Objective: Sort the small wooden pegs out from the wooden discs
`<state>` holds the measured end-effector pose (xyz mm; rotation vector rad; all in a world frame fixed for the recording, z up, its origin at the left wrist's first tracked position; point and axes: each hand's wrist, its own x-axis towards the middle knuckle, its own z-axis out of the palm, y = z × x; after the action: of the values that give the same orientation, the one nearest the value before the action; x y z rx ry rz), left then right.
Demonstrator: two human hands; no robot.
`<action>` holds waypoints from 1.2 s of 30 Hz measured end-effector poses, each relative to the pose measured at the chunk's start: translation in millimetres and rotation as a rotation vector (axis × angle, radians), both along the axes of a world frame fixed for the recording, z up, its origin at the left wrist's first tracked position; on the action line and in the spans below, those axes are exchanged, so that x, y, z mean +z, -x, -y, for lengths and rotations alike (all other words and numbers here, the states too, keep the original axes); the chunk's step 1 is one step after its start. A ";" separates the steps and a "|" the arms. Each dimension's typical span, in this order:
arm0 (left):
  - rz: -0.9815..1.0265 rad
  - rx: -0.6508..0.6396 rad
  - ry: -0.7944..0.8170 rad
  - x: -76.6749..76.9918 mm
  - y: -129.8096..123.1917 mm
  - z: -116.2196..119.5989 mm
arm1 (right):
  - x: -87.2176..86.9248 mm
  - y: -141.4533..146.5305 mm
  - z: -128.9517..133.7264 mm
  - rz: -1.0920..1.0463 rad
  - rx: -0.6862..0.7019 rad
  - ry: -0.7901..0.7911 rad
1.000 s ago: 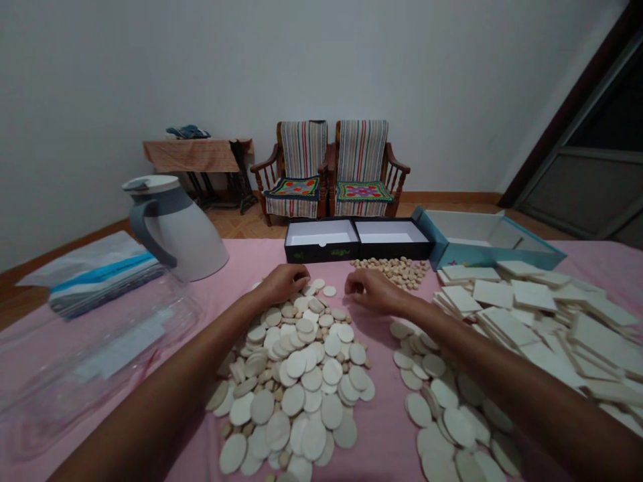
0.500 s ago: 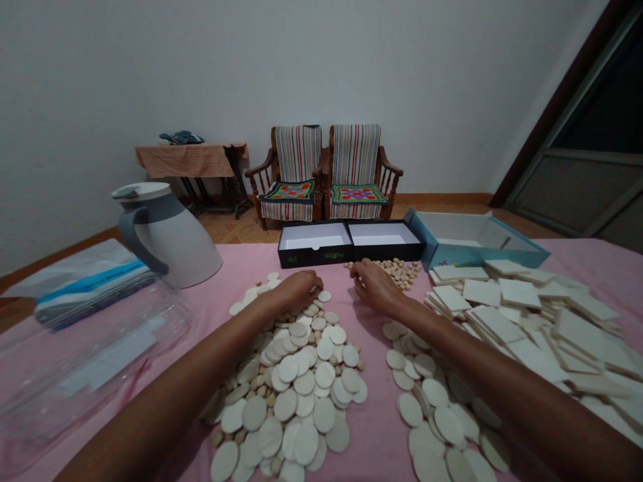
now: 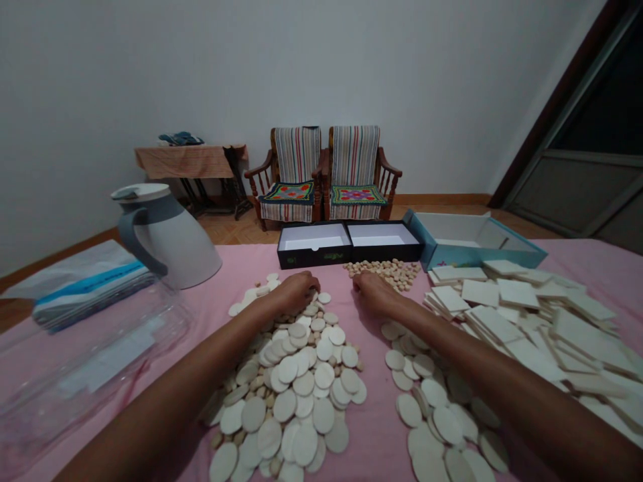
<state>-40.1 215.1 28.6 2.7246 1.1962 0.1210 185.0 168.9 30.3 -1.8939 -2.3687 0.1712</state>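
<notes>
Left hand: the left hand (image 3: 300, 292) is over the far end of the mixed pile, fingers curled down and bunched near one another; the fingertips are partly hidden, so I cannot tell whether they grip a piece. A loose disc (image 3: 324, 298) lies just beside it.
Right hand: the right hand (image 3: 376, 296) is low over the bench (image 3: 372, 428), between the mixed pile and the wooden bits, its fingers bent inward; I cannot tell whether they close on anything.
Mixed pile: round pale discs (image 3: 305, 445) with small tan pieces (image 3: 258, 383) among them, running from mid-bench toward the near edge.
Disc pile: a second spread of discs (image 3: 424, 442), under and beside the right forearm, toward the near edge; no small pieces show there.
Wooden bits: a low heap of wooden bits (image 3: 396, 273) near the far edge, just in front of the black boxes (image 3: 312, 258).
Square tiles: a broad heap of square tiles (image 3: 479, 293) toward the right edge, near the teal box (image 3: 482, 256).
Progress: tiles, bits and one disc pile look separated by kind; the mixed pile is large, so much appears unsorted.
Far left corner: a jug (image 3: 188, 251), with a packet (image 3: 95, 289) and clear plastic tray (image 3: 110, 361) nearer.
</notes>
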 end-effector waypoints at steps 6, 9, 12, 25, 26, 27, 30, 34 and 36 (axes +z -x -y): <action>0.040 0.028 -0.013 2.2 2.1 -0.9 | 12.3 28.3 -4.8 -0.117 0.166 -0.136; 0.050 0.047 -0.014 3.1 4.0 0.7 | -0.8 45.3 -5.4 -0.173 0.270 0.010; 0.055 0.051 -0.004 2.6 6.0 2.6 | -14.2 54.0 -7.0 -0.202 0.281 0.044; 0.159 0.093 -0.066 21.5 27.8 49.0 | 52.5 -60.8 62.8 -0.273 0.336 0.210; 0.193 0.076 -0.080 23.6 32.3 57.8 | 59.0 -75.2 72.9 -0.278 0.334 0.265; 0.228 0.058 -0.100 24.8 36.6 67.1 | 64.3 -86.7 81.2 -0.290 0.316 0.296; 0.288 -0.009 -0.163 22.4 46.2 95.6 | 69.1 -97.0 90.0 -0.319 0.306 0.286; 0.332 -0.048 -0.280 12.9 48.2 129.7 | 48.8 -57.8 67.8 -0.339 0.341 0.146; 0.313 -0.048 -0.293 9.7 45.7 142.0 | 33.7 -28.3 51.1 -0.318 0.361 0.072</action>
<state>-85.8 73.1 38.3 2.8266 1.0945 0.7412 213.3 117.8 63.9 -1.3228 -2.4747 0.5475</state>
